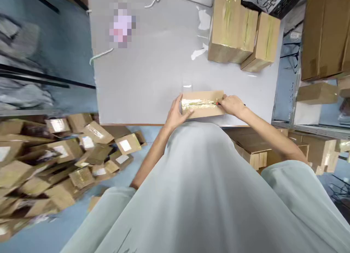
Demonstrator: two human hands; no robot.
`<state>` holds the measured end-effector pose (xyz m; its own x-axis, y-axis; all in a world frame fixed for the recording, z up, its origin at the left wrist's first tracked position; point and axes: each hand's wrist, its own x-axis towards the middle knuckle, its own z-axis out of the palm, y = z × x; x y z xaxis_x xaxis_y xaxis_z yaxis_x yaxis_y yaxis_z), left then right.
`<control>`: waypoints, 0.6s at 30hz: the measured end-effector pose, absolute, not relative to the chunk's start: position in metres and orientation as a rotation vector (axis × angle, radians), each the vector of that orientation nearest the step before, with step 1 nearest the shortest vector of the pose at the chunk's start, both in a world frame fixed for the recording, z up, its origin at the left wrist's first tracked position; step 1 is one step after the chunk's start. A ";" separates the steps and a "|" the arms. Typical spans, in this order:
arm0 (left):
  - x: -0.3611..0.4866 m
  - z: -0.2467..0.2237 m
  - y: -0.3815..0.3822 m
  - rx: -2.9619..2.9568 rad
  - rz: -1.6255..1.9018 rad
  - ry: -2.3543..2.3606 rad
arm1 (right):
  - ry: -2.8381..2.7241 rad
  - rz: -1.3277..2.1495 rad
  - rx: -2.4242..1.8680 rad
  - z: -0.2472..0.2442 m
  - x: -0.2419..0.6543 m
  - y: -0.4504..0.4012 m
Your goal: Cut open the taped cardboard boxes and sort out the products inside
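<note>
A small cardboard box (203,113) with shiny clear tape along its top lies at the front edge of the table. My left hand (176,114) grips its left end, the thumb on top and the fingers along the left side. In my right hand (232,104), closed at the box's right end, is a slim utility knife (217,103). A bit of red shows at its front, over the taped seam, and a dark end sticks out behind the hand. The fingers hide most of the knife.
Taped cardboard boxes (232,26) stand at the table's (147,70) back right, near torn white scraps (199,53). A blurred-out item (121,26) and a white cord (101,56) lie back left. Opened boxes (65,154) heap on the floor at left; more boxes (254,143) sit at right.
</note>
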<state>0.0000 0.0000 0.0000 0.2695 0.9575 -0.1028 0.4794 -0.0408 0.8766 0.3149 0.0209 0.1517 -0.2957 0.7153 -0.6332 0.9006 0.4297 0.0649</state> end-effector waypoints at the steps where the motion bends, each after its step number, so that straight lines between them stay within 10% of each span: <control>1: 0.005 0.003 0.002 1.650 0.705 1.439 | 2.118 -0.438 1.349 0.150 0.305 0.020; 18: 0.031 0.008 0.000 1.599 0.763 1.807 | 1.845 -0.499 1.476 0.163 0.292 0.014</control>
